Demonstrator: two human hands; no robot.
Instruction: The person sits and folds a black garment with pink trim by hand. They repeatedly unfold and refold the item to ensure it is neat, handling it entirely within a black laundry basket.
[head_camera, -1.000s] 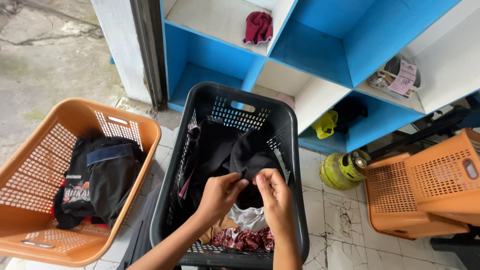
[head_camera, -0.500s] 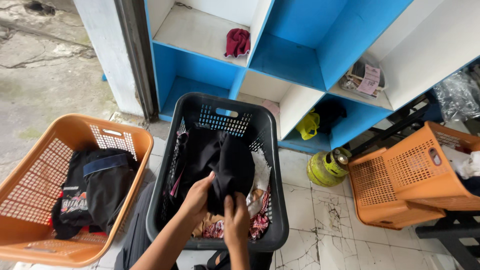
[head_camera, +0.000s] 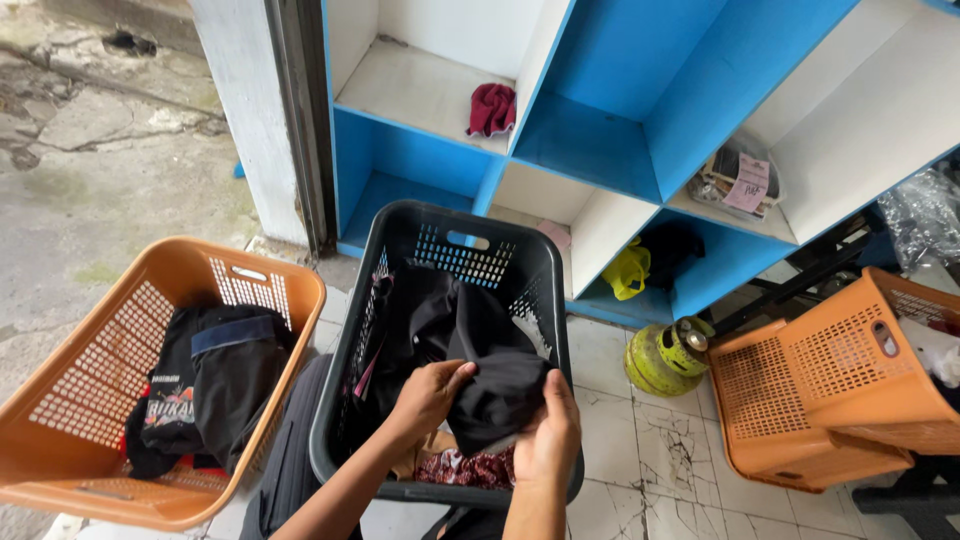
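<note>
Black cloth (head_camera: 495, 385) was bunched up over the dark basket (head_camera: 340, 440), because the left hand (head_camera: 430, 395) and right hand (head_camera: 548, 435) both squeezed it tight, lifting it off other clothes.

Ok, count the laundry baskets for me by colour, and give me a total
Orange baskets: 3, one on the left and two nested at the right.
Black basket: 1, in the middle, where both hands hold a black garment.
Total: 4.
</note>
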